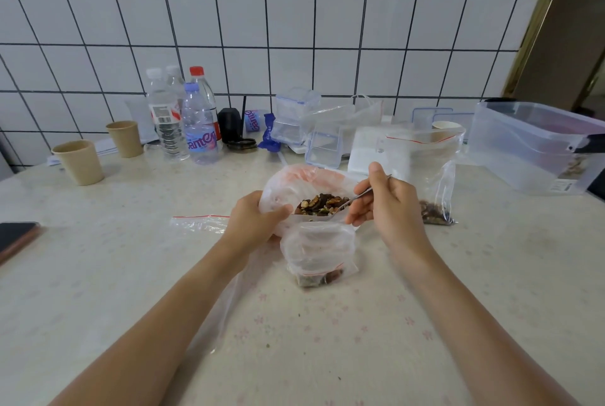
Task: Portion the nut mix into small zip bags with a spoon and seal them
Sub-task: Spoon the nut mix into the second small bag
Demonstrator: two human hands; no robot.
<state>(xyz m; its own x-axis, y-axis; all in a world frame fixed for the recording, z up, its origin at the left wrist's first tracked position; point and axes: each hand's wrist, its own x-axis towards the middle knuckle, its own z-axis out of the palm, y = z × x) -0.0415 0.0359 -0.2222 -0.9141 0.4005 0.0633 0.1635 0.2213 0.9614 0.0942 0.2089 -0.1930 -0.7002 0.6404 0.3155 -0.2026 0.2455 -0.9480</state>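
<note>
Zip bags (319,255): three, maybe | left hand (253,220) grips nut sack (304,183) | right hand (384,201) pinches one spoon (355,197)

The spoon (357,196) is thin, shiny metal. The big bag (304,183) holding the nut mix (322,204) is soft, crinkled, translucent plastic film, as is the small zip bag (316,251) with its red seal line. The nuts look matt and rough. The surface (131,274) wears a smooth, faintly glossy covering printed with pale flowers. The cups (80,161) are matt brown paper; the bottles (199,124) and the storage box (537,147) are clear glossy plastic. The wall tiles (294,19) are glazed white.
</note>
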